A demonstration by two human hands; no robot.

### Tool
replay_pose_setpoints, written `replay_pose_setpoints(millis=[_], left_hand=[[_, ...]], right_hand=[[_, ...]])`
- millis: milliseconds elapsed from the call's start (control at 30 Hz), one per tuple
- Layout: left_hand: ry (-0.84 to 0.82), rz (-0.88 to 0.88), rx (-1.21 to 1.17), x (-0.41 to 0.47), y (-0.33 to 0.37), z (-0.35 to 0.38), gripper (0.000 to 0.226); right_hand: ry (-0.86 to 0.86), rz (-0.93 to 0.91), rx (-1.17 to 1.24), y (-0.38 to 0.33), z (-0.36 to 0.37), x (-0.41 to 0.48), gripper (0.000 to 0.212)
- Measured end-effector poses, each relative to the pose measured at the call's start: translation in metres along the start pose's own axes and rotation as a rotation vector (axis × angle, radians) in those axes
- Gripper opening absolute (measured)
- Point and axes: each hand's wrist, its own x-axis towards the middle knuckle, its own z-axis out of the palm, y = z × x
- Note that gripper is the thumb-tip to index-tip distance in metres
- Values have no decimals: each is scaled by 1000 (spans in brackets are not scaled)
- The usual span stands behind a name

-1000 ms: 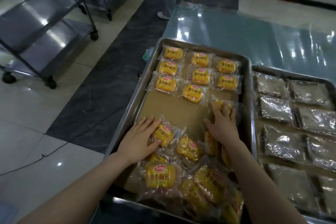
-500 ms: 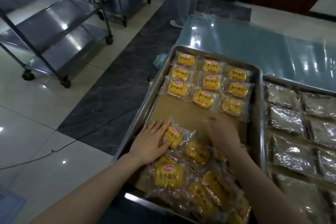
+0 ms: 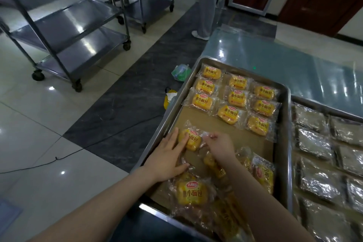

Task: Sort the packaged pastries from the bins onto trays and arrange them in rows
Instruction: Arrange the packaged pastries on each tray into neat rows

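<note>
**Hands line up wrapped buns on a large rectangular steel tray [image 3: 288, 127] lined with brown paper.**

The tray sits on a glossy blue-green table [image 3: 275, 61], just beside a second steel tray [image 3: 318, 105] filled with silvery-wrapped pastries [image 3: 312, 143]. At the far end, nine yellow buns in clear wrappers [image 3: 236, 98] lie in three rows of three. A loose heap of the same packs [image 3: 196, 194] fills the near end. Between them, the left hand [image 3: 167, 157] rests flat, fingers straight, on a single yellow bun pack [image 3: 193, 140] near the tray's left wall. The right hand [image 3: 222, 146], fingers curled, appears to pinch that pack's clear wrapper edge, though blur leaves this uncertain.
</note>
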Motion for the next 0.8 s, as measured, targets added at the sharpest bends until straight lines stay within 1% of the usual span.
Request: replay_pose_setpoints(millis=[100,200,333,400,533,633,667,767,800], left_hand=[[18,50,88,11,3,-5,84],[7,25,76,31,4,-7,78],[-13,-15,105,55,3,-8,77],[-38,-30,114,63,3,-4,75],[-94,-34,136,71,3,4,72],[-129,-33,121,75,3,5,71],[-133,-32,123,76,2,6,72],[-127,-33,98,76,1,8,72],[-125,-35,82,75,0,8,71]], right_hand=[[38,-15,55,-10,6,12,15],[75,-7,154,-17,10,23,15],[136,2,226,-17,7,42,29],[138,-14,190,-13,4,51,29],[129,-25,25,-5,3,60,30],[173,-53,-103,-4,4,59,30],[186,-66,-113,-3,3,56,27],[201,-86,-25,6,-7,39,11],[201,-97,-19,11,-13,31,12]])
